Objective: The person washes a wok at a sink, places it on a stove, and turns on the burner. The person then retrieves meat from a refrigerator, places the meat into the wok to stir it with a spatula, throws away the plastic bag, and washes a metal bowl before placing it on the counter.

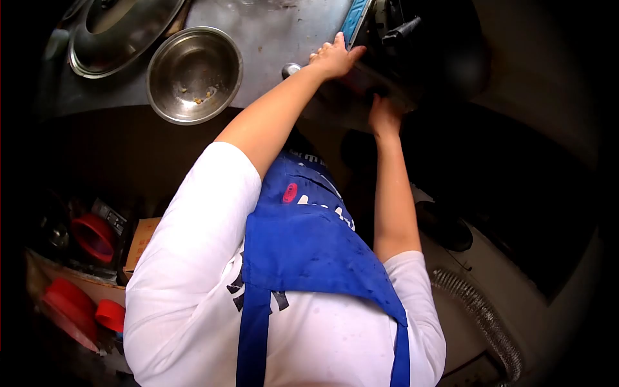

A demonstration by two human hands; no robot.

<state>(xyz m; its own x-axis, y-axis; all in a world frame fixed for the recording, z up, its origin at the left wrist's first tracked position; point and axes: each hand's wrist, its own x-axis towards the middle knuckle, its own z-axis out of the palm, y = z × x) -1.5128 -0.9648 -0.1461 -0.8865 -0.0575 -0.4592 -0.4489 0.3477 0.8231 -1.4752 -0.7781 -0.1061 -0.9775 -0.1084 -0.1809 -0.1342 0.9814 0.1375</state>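
At metal counter's (277,29) right end, left hand (332,62), thumb and index apart, beside blue strip (353,24). Right hand (385,117) nearer, shadowed; grip, can't tell. Steel bowl (193,61) left.

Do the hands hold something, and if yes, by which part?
It cannot be told: the left hand is at the blue strip; the right hand is partly in shadow.

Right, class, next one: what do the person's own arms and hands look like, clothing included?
Both the left hand and right hand look gloveless, though the right one's fingers are dim. The forearms are bare, with no watch or bracelet visible. Short, plain white sleeves cover the upper arms, and a blue apron with white lettering hangs over the white shirt.
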